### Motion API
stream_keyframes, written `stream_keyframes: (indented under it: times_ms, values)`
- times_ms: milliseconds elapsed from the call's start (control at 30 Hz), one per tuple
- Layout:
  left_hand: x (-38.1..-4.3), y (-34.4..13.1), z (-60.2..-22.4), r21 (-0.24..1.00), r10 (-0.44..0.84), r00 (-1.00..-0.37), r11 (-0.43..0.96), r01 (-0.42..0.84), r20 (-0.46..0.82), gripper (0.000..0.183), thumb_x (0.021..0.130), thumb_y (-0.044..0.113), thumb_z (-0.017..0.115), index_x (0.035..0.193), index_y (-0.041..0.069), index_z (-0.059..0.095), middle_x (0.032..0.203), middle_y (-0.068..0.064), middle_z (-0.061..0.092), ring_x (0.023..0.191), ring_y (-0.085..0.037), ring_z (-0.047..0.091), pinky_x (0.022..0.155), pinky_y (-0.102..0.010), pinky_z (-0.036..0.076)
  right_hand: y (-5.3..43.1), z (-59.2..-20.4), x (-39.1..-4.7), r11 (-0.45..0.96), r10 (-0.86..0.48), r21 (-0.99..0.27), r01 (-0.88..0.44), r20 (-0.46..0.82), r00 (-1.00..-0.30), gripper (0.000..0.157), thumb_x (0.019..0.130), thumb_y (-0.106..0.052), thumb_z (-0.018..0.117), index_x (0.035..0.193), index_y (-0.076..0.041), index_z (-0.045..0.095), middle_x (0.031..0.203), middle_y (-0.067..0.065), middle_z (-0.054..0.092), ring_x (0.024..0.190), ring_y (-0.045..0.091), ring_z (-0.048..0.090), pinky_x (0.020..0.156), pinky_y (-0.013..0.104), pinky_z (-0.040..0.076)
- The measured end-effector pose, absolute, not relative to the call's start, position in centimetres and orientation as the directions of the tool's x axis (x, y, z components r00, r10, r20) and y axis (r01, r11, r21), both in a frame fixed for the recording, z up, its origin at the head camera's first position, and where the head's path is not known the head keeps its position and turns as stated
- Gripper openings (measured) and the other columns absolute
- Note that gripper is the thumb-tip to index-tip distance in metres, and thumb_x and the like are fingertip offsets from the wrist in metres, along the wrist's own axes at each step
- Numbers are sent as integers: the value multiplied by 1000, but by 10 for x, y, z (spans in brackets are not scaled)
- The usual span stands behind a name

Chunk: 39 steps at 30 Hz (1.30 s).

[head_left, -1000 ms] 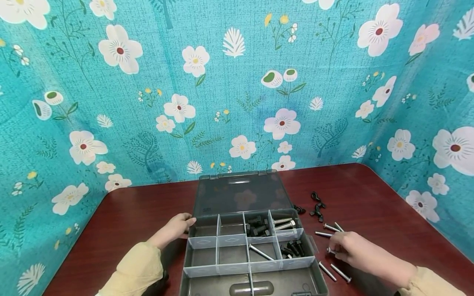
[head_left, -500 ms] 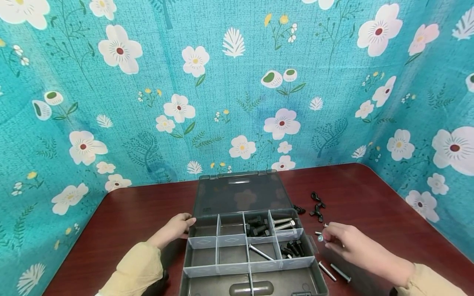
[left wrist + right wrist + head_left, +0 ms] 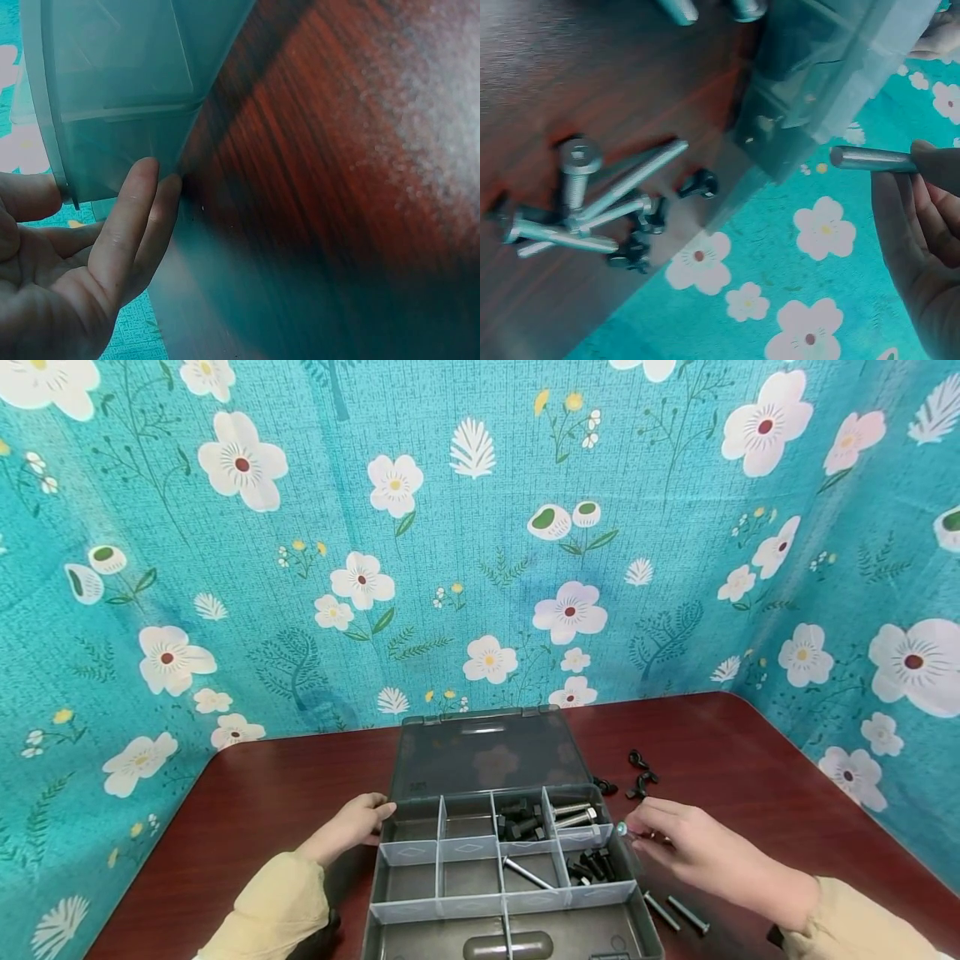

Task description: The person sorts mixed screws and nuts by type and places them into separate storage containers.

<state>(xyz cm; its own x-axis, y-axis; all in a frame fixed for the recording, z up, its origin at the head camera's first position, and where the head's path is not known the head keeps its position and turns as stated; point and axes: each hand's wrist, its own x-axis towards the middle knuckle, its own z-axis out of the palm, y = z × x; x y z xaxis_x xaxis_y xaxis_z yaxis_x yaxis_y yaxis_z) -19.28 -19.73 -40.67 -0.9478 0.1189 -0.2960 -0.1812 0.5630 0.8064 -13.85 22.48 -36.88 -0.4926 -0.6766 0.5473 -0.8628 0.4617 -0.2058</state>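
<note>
My right hand [image 3: 693,852] pinches a silver bolt [image 3: 874,159] between thumb and fingers, just off the right side of an open compartment box [image 3: 476,906]. In the head view the bolt's end [image 3: 622,829] points at the box's back-right compartment. My left hand [image 3: 356,827] holds the box's back-left corner, thumb at the rim and fingers along the outer wall. Silver bolts [image 3: 573,818] lie in the back-right compartment, black bolts [image 3: 597,862] in front of them. Black hardware [image 3: 521,821] fills another back compartment, and one silver bolt [image 3: 528,872] lies alone in the middle row.
The smoky clear lid [image 3: 491,752] lies folded back behind the box. Black wing-shaped pieces [image 3: 641,768] lie right of it on the dark red table [image 3: 300,768]. Two silver bolts [image 3: 688,914] lie by the box's front-right side; several more silver bolts [image 3: 634,180] show in the right wrist view.
My right hand has picked up a silver bolt from the table and carried it left to the box's right edge. My left hand stays at the corner.
</note>
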Motion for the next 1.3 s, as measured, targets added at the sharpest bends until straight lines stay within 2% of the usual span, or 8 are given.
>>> stream_keyframes:
  times_ms: [100, 267, 467, 700, 900, 1067, 1300]
  values:
    - [-193, -197, -407, 804, 116, -947, 564, -187, -301, 43, 96, 9, 42, 126, -22, 33, 111, -31, 50, 102, -41, 52, 74, -43, 54, 218, -365, -139, 444, -688, -190, -875, 553, -469, 28, 72, 3, 72, 87, -17, 60, 83, -11, 53, 71, -1, 50, 58, 6, 40]
    - [-194, -197, -408, 802, 116, -944, 566, -192, -308, 43, 97, 8, 41, 127, -22, 32, 116, -34, 47, 105, -44, 50, 74, -43, 54, 207, -357, -137, 451, -715, -193, -871, 505, -482, 34, 65, 7, 74, 90, -14, 64, 84, -8, 56, 73, 0, 54, 62, 4, 42]
    - [-194, -198, -409, 804, 112, -945, 562, -194, -306, 43, 96, 8, 41, 126, -22, 33, 114, -33, 48, 104, -43, 50, 74, -44, 54, 195, -348, -137, 449, -751, -194, -872, 447, -486, 28, 69, 3, 74, 92, -12, 66, 86, -6, 57, 74, 1, 55, 59, 6, 43]
    - [-194, -198, -407, 806, 117, -943, 558, -198, -313, 43, 97, 9, 41, 126, -22, 32, 115, -34, 48, 105, -44, 49, 75, -44, 54, 179, -339, -138, 488, -774, -328, -809, 267, -574, 19, 78, 0, 68, 95, -8, 67, 88, -4, 59, 76, 2, 56, 58, 12, 47]
    - [-193, -198, -407, 807, 119, -943, 557, -197, -312, 43, 97, 8, 41, 126, -22, 32, 116, -34, 47, 105, -44, 49, 75, -44, 54, 163, -334, -143, 515, -782, -372, -773, 165, -601, 17, 79, -1, 67, 95, -9, 68, 85, -5, 58, 75, -1, 54, 57, 13, 47]
    - [-193, -198, -408, 816, 118, -944, 543, -198, -308, 43, 96, 7, 40, 126, -23, 32, 117, -35, 46, 105, -45, 48, 76, -45, 54, 151, -332, -145, 547, -759, -430, -718, 107, -642, 15, 80, -2, 66, 92, -11, 68, 85, -5, 59, 74, -2, 52, 56, 14, 46]
    - [-194, -197, -407, 812, 124, -939, 546, -204, -320, 44, 97, 8, 40, 128, -22, 29, 122, -38, 40, 110, -48, 45, 77, -45, 53, 138, -332, -153, 576, -718, -489, -655, 82, -692, 14, 81, -1, 66, 93, -7, 69, 87, 0, 65, 74, 2, 58, 57, 17, 48]
